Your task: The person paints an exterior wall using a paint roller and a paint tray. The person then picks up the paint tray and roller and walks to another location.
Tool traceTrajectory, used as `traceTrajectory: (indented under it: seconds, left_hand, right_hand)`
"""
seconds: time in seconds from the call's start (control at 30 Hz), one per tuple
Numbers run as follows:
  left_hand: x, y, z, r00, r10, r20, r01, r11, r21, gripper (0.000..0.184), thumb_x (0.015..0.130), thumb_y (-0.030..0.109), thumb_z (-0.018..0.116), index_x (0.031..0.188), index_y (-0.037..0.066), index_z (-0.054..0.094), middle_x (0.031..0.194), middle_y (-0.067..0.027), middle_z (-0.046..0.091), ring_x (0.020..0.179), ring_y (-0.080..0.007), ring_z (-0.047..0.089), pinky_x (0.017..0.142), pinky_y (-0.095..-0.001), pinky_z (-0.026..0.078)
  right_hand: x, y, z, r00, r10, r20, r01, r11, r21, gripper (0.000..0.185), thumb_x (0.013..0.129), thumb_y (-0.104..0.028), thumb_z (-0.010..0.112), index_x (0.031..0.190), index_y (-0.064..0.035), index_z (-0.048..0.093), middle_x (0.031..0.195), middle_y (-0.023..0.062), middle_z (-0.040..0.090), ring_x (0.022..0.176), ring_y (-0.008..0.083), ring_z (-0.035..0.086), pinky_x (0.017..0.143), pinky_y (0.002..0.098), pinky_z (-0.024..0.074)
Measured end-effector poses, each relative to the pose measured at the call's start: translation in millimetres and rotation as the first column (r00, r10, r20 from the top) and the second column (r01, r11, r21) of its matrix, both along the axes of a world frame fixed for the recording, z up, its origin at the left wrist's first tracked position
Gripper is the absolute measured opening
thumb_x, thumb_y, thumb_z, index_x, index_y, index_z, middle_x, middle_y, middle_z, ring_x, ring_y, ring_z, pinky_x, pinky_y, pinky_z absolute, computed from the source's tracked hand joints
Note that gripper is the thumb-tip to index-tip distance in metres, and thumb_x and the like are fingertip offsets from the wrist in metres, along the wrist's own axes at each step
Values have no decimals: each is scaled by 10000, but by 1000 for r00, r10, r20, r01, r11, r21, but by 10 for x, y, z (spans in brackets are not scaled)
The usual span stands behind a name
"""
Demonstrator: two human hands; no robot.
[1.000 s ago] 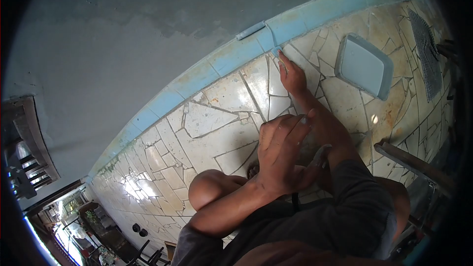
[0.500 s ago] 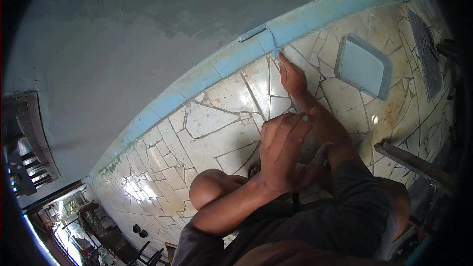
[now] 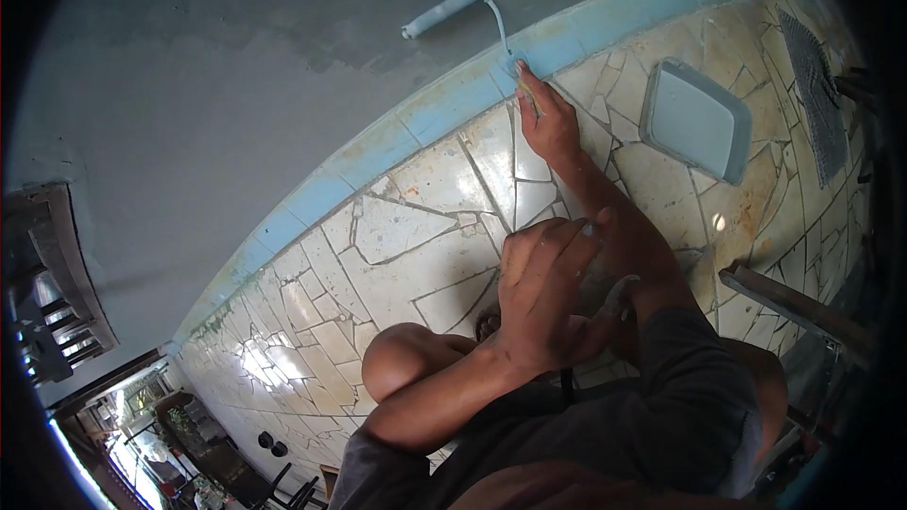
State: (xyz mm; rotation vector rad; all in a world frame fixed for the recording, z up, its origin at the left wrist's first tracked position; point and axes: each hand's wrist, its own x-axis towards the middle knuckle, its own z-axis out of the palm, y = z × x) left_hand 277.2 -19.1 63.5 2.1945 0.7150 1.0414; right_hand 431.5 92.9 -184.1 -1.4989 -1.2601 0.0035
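My right hand [image 3: 551,123] is closed around the handle of a paint roller [image 3: 444,14]. The roller's pale blue sleeve lies against the grey wall [image 3: 236,104], above the light blue tile border, and its bent wire frame runs down to my fingers. Nearer to me, my left hand [image 3: 543,293] is in front of my knees with its fingers loosely bent and the thumb apart. Nothing shows in it, and there are paint marks on its fingertips. A paint tray [image 3: 742,137] with grey-blue paint sits on the floor to the right of my right forearm.
The blue border [image 3: 378,149] runs along the foot of the wall. Broken-tile flooring [image 3: 406,231] spreads beneath me. At right lie a grey textured mat [image 3: 814,99] and a wooden bar [image 3: 794,307]. A framed window opening [image 3: 66,274] is at left, with chairs and clutter below.
My right hand has moved up and slightly left, carrying the roller from the border's upper edge onto the grey wall. My left hand stays nearly still.
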Motion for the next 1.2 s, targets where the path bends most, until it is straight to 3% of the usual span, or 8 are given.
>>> traceTrajectory:
  seconds: [0.27,0.4,0.5,0.57,0.6,0.67,0.97,1.2]
  left_hand:
    - [-60,15,23,1000,30,-4,-30,999,41,815,697,74,908,1423,-45,557,1112,-177,747,983,-313,678,886,-430,505]
    - [-72,7,54,1000,25,-7,-25,999,21,804,702,68,908,1418,-41,559,1114,-177,744,979,-315,681,890,-425,507]
    - [-67,17,53,1000,18,-4,-18,1000,8,790,705,65,909,1408,-36,563,1118,-176,742,982,-313,686,893,-420,508]
    - [-70,15,48,1000,15,9,-15,1000,9,784,706,65,910,1403,-34,565,1119,-175,741,985,-312,689,894,-418,510]
    - [-74,12,52,1000,12,-2,-12,1000,4,780,707,64,910,1400,-33,566,1119,-174,741,987,-312,691,895,-419,511]
    - [-90,13,61,1000,9,-11,-9,1000,3,777,707,62,910,1398,-31,567,1118,-173,740,989,-312,693,897,-420,512]
    - [-157,-9,127,1000,21,0,-21,1000,7,790,709,41,899,1416,-34,556,1117,-173,742,985,-316,691,904,-429,511]
    - [-188,-18,146,999,38,5,-38,999,15,784,704,24,900,1408,-35,561,1125,-174,743,996,-314,688,908,-424,509]
  right_hand:
    - [15,-289,-708,999,2,34,5,979,-206,616,977,-95,716,1560,-234,577,995,150,740,877,399,734,734,480,602]
    - [30,-168,-502,999,7,46,0,988,-153,615,971,-81,721,1556,-207,578,1010,153,747,892,396,741,744,483,606]
    - [-12,-7,-87,998,-7,65,4,999,40,593,970,-65,727,1538,-170,592,1029,157,755,908,391,749,756,475,611]
    - [-40,35,213,1000,23,-4,-24,998,-52,430,1006,-15,687,1432,-1,632,1400,201,704,1230,398,713,1002,429,599]
    - [-43,87,342,1000,24,-1,-24,999,-47,430,1006,-15,687,1432,-1,632,1400,201,704,1230,398,713,1002,429,599]
    - [-40,222,611,999,-30,36,26,994,110,553,978,-43,722,1511,-143,614,1132,175,772,967,378,773,781,431,627]
    - [77,681,1804,986,-96,133,29,901,432,568,965,-19,733,1510,-125,613,1144,186,777,1000,379,782,795,423,638]
    - [22,394,782,993,-66,98,41,971,236,586,956,-33,743,1518,-128,609,1063,179,763,909,379,771,736,436,626]
